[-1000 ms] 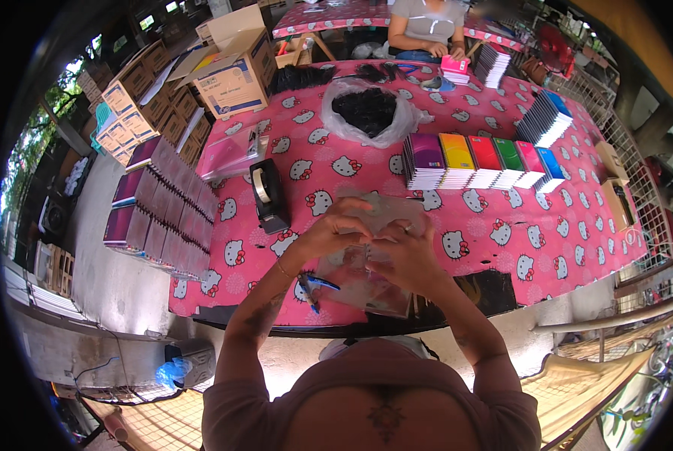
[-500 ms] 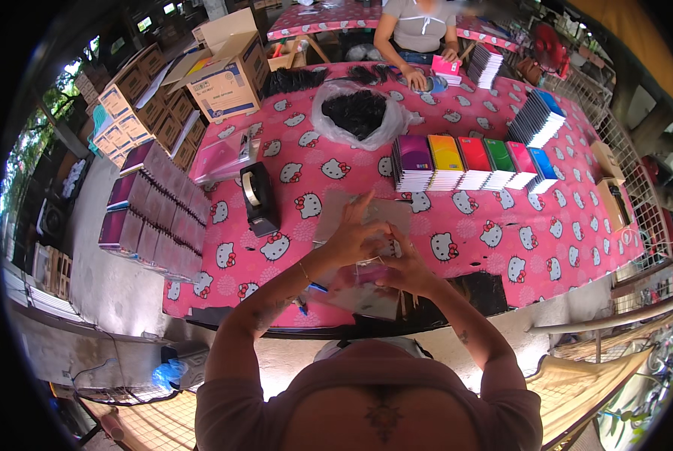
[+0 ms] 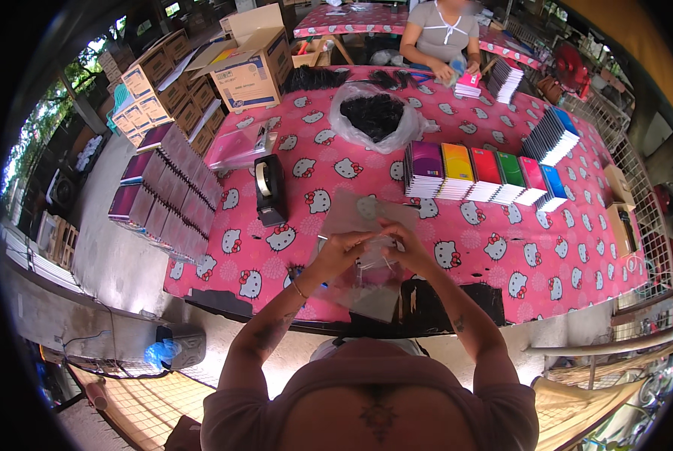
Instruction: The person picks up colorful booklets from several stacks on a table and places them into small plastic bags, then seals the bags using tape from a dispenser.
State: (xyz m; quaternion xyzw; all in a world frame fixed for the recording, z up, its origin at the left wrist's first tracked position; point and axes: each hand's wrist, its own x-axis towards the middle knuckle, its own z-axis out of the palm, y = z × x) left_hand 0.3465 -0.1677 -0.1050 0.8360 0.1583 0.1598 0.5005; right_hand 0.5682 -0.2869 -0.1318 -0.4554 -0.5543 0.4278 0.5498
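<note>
My left hand (image 3: 342, 251) and my right hand (image 3: 405, 248) meet over the near middle of the table, fingertips almost touching. Both are closed in a pinch on a clear plastic sheet (image 3: 368, 279), crinkled and shiny between them; whether it is a bag cannot be told. Underneath lies a flat greyish translucent piece (image 3: 351, 210), its far end showing beyond my fingers. To the left of my hands stands a black tape dispenser (image 3: 270, 197) with a roll in it. A small dark blue item beside my left wrist is too small to name.
Spiral notebooks (image 3: 428, 169) in several colours line up at the right, with another stack (image 3: 550, 137) behind. Purple notebooks (image 3: 156, 188) are piled at the left edge. Beyond lie a plastic bag of black pieces (image 3: 374, 116), an open carton (image 3: 250, 75) and a co-worker handling notebooks.
My hands have drawn closer together, and the left fingers, raised and spread before, are now lowered and pinched. The view has shifted slightly. The co-worker's hands have moved at their notebooks.
</note>
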